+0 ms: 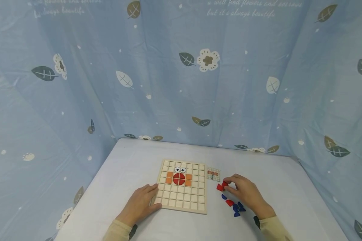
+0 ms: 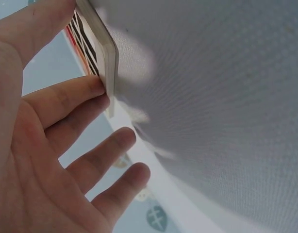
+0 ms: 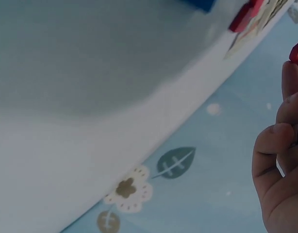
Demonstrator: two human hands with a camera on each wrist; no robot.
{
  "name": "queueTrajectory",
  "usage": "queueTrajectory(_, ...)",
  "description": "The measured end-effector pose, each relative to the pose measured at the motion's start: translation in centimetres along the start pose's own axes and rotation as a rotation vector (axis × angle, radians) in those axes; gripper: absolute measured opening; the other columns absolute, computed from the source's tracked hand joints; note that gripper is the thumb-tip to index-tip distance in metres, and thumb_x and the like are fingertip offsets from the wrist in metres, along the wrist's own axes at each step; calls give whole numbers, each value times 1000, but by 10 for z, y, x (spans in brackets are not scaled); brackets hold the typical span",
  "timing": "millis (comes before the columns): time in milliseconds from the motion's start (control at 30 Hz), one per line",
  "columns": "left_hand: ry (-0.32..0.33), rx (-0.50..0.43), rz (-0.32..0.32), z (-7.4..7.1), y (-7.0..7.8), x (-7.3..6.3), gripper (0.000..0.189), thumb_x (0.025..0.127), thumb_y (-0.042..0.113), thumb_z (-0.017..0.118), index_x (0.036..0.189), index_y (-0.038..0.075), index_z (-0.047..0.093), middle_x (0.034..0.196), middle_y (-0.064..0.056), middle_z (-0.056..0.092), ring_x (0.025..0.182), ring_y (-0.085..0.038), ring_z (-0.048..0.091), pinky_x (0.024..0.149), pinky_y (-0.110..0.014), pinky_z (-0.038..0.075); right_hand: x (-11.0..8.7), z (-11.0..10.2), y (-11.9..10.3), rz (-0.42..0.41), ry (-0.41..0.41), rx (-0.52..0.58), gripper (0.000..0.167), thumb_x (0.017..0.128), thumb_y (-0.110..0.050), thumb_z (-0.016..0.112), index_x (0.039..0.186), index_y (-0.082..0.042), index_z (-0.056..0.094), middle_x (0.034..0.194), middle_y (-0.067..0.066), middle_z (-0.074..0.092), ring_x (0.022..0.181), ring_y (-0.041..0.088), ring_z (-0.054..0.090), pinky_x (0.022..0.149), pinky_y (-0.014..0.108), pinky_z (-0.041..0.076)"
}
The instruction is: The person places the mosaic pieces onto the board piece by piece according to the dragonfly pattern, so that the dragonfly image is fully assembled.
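Note:
My left hand rests at the near left corner of a wooden grid board, its fingers fairly straight. In the left wrist view, the thumb and forefinger touch the board's edge. On the board, a red circle of quarter pieces lies between orange squares, below two eye pieces. Between thumb and fingertips, my right hand pinches a small red piece to the right of the board. Another red piece lies just beside it.
A small pattern card lies right of the board. Nearer me are a red quarter piece, a blue piece and several more blue pieces. A patterned blue curtain surrounds the white table.

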State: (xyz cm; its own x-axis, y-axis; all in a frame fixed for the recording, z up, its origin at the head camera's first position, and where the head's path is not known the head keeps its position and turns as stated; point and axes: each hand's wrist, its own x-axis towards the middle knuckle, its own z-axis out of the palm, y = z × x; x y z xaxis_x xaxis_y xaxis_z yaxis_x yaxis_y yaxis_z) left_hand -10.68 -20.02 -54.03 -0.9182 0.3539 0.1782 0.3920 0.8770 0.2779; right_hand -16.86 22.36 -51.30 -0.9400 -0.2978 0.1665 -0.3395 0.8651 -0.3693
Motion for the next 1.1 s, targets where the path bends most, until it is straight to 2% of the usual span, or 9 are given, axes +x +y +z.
queueTrajectory(200, -2, -3, -3, 0, 0, 0, 64, 88, 42, 77, 131, -4, 65, 141, -14, 59, 129, -42, 54, 107, -56, 45, 12, 8, -17, -100, 46, 33, 29, 85, -28, 83, 112, -19, 77, 95, -6, 68, 69, 5, 48, 57, 21, 46)
queueTrajectory(400, 7, -2, 4, 1, -1, -1, 64, 87, 41, 78, 130, -4, 65, 141, -14, 60, 128, -42, 54, 106, -56, 45, 29, 18, -32, -187, 48, 37, 26, 86, -27, 83, 112, -24, 76, 97, -8, 68, 65, 0, 44, 55, 19, 44)
queueTrajectory(500, 8, 1, 5, 2, -1, 0, 64, 87, 43, 78, 130, -3, 65, 141, -14, 60, 128, -42, 55, 105, -56, 46, 38, 22, -39, -199, 35, 65, 27, 87, -28, 82, 114, -24, 76, 98, -8, 69, 66, 2, 47, 55, 19, 45)
queueTrajectory(700, -7, -3, 1, 4, -2, 0, 65, 88, 44, 77, 131, -3, 65, 141, -14, 60, 129, -42, 54, 106, -56, 46, 53, 27, -52, -244, 27, 91, 26, 87, -28, 82, 112, -22, 76, 97, -10, 69, 79, 11, 62, 64, 24, 53)
queueTrajectory(933, -17, -7, -15, 3, -3, 1, 66, 89, 45, 76, 132, -3, 64, 143, -13, 59, 130, -41, 53, 107, -56, 45, 71, 32, -66, -241, -12, 108, 25, 88, -29, 81, 112, -22, 76, 99, -9, 69, 77, 12, 59, 63, 25, 50)
queueTrajectory(1100, -7, -8, -5, 2, -2, 1, 65, 88, 43, 77, 131, -4, 65, 141, -14, 60, 129, -41, 54, 106, -56, 45, 82, 38, -70, -236, -52, 109, 25, 89, -29, 80, 111, -19, 76, 99, -9, 69, 80, 15, 63, 66, 27, 52)
